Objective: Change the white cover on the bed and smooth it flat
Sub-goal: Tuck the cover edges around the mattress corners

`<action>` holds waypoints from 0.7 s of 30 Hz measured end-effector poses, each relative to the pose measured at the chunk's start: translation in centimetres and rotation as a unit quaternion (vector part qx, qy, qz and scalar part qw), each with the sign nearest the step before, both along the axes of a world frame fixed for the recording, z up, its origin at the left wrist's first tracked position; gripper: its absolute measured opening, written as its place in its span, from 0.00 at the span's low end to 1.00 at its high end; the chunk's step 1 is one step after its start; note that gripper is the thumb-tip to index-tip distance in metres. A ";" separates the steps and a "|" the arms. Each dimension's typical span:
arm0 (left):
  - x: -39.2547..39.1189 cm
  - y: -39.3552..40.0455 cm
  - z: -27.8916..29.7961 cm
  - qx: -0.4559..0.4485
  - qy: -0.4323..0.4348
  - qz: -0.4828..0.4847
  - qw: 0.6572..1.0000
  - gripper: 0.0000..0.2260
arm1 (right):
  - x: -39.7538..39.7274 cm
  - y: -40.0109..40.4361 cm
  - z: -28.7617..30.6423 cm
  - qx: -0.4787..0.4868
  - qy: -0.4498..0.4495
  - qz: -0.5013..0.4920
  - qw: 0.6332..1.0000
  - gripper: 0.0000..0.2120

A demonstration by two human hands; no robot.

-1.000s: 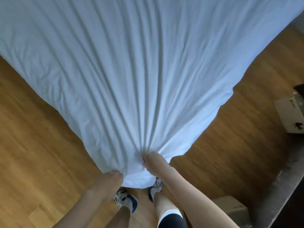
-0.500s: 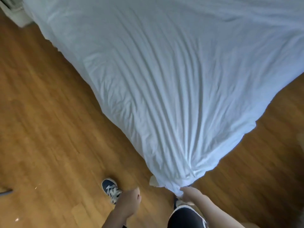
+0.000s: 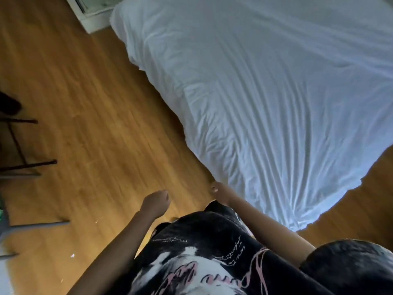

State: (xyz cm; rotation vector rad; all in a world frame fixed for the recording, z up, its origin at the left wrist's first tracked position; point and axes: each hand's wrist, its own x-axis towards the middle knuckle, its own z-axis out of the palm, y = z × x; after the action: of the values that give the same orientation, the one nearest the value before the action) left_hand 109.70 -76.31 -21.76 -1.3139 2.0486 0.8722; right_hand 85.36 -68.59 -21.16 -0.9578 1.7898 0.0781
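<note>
Wood floor [image 3: 85, 103]; right hand [image 3: 219, 191] grips white cover [image 3: 276, 103] edge; left hand [image 3: 155, 202] fisted, empty

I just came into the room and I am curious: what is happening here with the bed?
A person is putting a white cover on the bed. Their right hand is at the cover's near edge by the corner; whether it grips the cloth is unclear. The left hand is curled and holds nothing. The cover is creased, not yet smooth.

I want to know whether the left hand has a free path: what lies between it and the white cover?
Only bare wood floor separates the left hand from the white cover in the head view.
</note>
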 end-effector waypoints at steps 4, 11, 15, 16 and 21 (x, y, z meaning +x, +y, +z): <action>3.3 -7.1 -0.4 0.017 -0.018 0.008 1.000 0.10 | 2.6 -8.5 0.8 -0.013 0.009 0.034 0.999 0.16; 4.5 -22.5 -1.2 0.020 -0.014 0.119 0.993 0.09 | 3.8 -25.6 -0.6 -0.008 0.015 0.150 0.989 0.20; 5.5 -29.1 0.4 0.034 0.000 0.183 0.983 0.09 | 5.1 -35.2 0.2 -0.020 0.002 0.178 0.984 0.16; 6.1 -31.4 0.5 0.033 0.004 0.200 0.979 0.08 | 5.6 -38.3 0.0 -0.020 0.002 0.186 0.982 0.17; 9.4 -42.0 0.5 0.022 -0.005 0.223 0.975 0.07 | 8.5 -50.7 0.2 -0.022 -0.006 0.182 0.983 0.20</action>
State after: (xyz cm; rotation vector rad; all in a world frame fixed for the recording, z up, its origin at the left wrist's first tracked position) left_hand 119.08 -118.35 -21.29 -1.7843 1.7381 1.0893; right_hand 93.89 -119.33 -21.00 -1.3073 1.5912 0.2622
